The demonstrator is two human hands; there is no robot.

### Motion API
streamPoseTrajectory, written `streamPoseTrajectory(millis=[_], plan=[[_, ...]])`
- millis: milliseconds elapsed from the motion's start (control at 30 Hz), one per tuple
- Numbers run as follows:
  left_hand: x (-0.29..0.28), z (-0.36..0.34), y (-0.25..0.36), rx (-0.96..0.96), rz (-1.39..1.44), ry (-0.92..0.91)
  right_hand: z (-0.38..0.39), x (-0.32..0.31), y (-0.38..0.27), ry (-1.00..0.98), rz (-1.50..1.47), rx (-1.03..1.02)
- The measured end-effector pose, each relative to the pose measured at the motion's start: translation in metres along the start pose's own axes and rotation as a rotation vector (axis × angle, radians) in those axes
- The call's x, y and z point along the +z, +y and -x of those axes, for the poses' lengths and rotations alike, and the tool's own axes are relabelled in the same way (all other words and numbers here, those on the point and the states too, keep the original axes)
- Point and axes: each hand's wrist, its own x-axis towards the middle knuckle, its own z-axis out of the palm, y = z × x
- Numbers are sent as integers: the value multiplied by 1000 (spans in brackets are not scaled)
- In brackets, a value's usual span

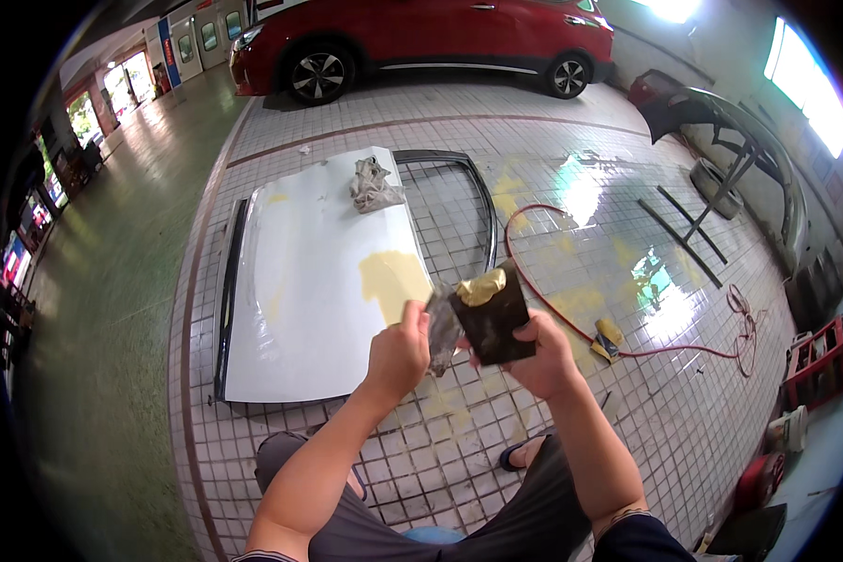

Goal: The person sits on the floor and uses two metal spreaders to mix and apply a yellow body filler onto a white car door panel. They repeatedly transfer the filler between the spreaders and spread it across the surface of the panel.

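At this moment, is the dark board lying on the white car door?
No, the right hand holds the dark board up, to the right of the white car door.

A glossy red car [421, 39] stands beyond the fingers [414, 318]. Well right of them sits a black rubber tyre [726, 200].

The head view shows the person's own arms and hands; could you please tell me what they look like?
The left hand and right hand are bare, with no glove or wristwatch showing. The left forearm and right forearm are uncovered too. The right sleeve is dark, with a thin light-striped edge; only a sliver of the left sleeve shows.
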Motion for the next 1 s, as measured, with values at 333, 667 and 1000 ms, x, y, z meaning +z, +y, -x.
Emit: streamPoseTrajectory(millis=[333,667,1000], plan=[[3,9,15,154,544,242,2,-1,23,151,332,-435],[-7,12,25,-66,418,217,-5,23,17,567,1763,-916],[-23,-1,-1,138,458,256,-3,12,3,218,894,-651]])
